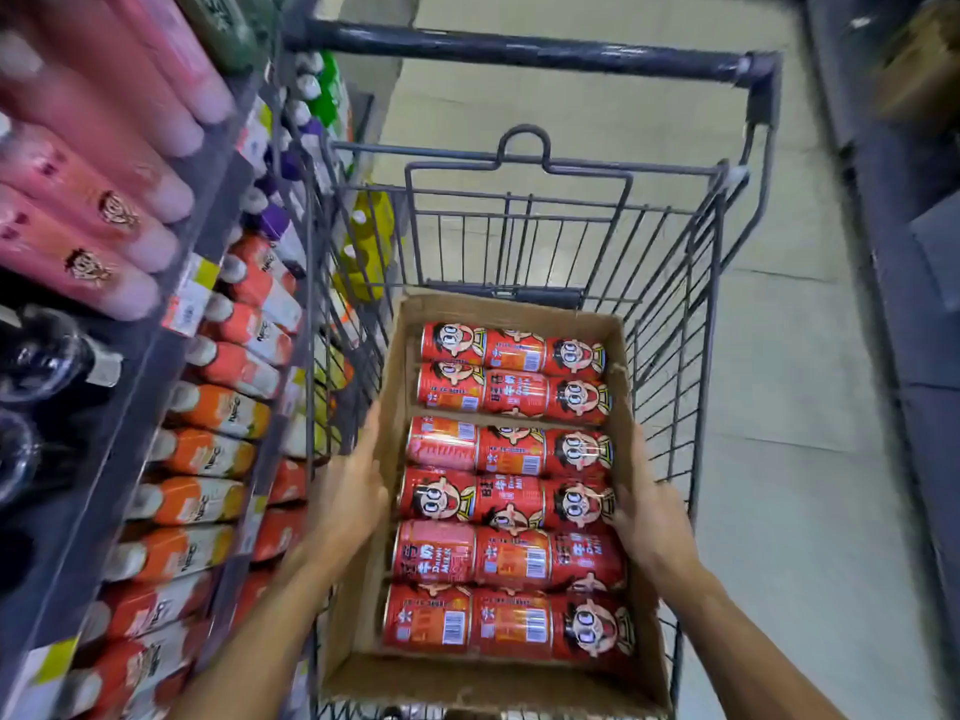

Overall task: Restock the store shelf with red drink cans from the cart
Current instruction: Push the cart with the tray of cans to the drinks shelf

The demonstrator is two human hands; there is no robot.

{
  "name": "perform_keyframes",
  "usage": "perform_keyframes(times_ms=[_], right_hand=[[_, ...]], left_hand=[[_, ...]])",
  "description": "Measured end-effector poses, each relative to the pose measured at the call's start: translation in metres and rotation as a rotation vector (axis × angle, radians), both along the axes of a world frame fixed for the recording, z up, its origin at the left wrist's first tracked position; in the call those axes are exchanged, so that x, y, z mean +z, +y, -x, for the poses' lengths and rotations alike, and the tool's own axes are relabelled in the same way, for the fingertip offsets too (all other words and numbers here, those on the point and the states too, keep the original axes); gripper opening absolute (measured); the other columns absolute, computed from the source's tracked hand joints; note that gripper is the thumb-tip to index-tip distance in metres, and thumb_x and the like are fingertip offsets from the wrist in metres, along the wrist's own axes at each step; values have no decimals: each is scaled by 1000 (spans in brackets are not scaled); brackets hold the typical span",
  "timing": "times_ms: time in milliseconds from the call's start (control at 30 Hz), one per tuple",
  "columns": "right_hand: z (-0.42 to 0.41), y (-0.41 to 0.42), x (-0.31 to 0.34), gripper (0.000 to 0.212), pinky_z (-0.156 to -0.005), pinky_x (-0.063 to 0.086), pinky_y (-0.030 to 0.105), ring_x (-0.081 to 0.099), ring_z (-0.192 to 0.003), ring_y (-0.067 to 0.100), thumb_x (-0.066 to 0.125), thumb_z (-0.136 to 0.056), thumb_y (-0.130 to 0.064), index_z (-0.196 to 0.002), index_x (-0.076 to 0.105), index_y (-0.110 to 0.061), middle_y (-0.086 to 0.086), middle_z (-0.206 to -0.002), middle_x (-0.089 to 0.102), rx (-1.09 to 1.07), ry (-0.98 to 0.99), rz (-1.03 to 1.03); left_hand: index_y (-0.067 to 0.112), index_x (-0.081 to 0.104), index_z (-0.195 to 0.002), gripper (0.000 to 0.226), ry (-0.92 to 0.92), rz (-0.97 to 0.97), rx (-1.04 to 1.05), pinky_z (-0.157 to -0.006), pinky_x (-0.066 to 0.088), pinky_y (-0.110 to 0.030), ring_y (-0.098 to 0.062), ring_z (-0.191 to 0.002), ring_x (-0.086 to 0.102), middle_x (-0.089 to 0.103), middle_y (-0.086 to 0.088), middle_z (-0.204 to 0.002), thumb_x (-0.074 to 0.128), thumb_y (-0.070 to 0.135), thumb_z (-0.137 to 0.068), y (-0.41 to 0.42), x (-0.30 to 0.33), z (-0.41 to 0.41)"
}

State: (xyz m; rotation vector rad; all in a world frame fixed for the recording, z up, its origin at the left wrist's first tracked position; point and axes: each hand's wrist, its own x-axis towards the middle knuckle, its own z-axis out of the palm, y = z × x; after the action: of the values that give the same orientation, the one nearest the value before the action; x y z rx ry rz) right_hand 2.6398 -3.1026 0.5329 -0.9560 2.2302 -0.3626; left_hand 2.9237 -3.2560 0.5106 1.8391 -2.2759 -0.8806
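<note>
View: head camera, looking down into the cart beside the shelf.
Cart [670, 324]: dark wire basket with a black handle bar at the far end, standing on a pale tiled floor [779, 407].
Cardboard box [467, 683]: open-topped, inside the cart basket, long side running away from the camera.
Red drink cans [511, 485]: lying on their sides in the box, six rows of three, packed touching; cartoon faces, barcodes and printed lettering face up.
Left hand [348, 491]: against the outside of the box's left wall, about midway along its length.
Left fingers [371, 433]: straight and close together, flat along the cardboard wall, pointing away from the camera; they hold no can, and the wall lies between them and the nearest cans.
Right hand [649, 506]: at the box's right wall, opposite the left hand.
Right fingers [621, 504]: curled over the top edge of the right wall, tips just beside or touching the right-hand can of the fourth row; which of the two, the blur hides.
Box between hands: the two hands press it from both sides.
Shelf [171, 366]: on the left of the cart, dark grey tiers with price tags on the edges.
Orange bottles [208, 449]: a row of white-capped bottles on the middle tier.
Pink bottles [93, 200]: on the tier above, blurred.
Dark bottles [41, 356]: at the far left edge, blurred.
</note>
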Motion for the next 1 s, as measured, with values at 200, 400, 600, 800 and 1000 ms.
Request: perform_keyframes(times_ms=[200, 400, 600, 800, 1000], right_hand=[[-5, 2, -64, 99, -65, 47, 34, 55, -64, 24, 57, -90, -14, -155, -12, -42, -3, -67, 53, -11, 32, -81], [-10, 17, -139, 95, -77, 53, 35, 59, -72, 23, 52, -95, -11, -154, -16, -41, 2, -74, 57, 18, 29, -204], [-18, 39, -166, 92, -69, 43, 28, 61, -76, 20, 48, -97, -16, -154, -20, -39, 4, -89, 65, 25, 3, -264], [-18, 60, -175, 75, -68, 55, 25, 68, -72, 8, 42, -102, -29, -148, -13, -53, -1, -87, 66, -123, -221, -271], [-20, 52, -148, 79, -107, 42, 45, 49, -127, 34, 61, -90, -33, -153, 18, -12, 14, -138, 50, 262, -72, -537]], left_hand=[[38, 5, -155, 94, -134, -80, 68, -56, 39, -29, -28, -55, 55, 61, -12, -65, 57, 1, -86, 15, -51, 20], [35, 5, -153, 98, -234, -125, 131, -58, 52, -40, -33, -55, 58, 64, -18, -63, 61, 1, -80, 38, -118, 12], [30, 6, -155, 100, -258, -193, 142, -63, 52, -42, -34, -67, 63, 61, -13, -72, 63, 1, -80, 77, -153, 12], [35, -12, -154, 106, -245, -301, 161, -64, 50, -38, -25, -60, 55, 50, -4, -66, 60, 3, -83, 92, -163, 9], [10, 42, -141, 58, -428, -361, 133, -101, 42, -37, -30, -124, 50, 40, -12, -145, 60, 11, -87, 110, -106, 37]])
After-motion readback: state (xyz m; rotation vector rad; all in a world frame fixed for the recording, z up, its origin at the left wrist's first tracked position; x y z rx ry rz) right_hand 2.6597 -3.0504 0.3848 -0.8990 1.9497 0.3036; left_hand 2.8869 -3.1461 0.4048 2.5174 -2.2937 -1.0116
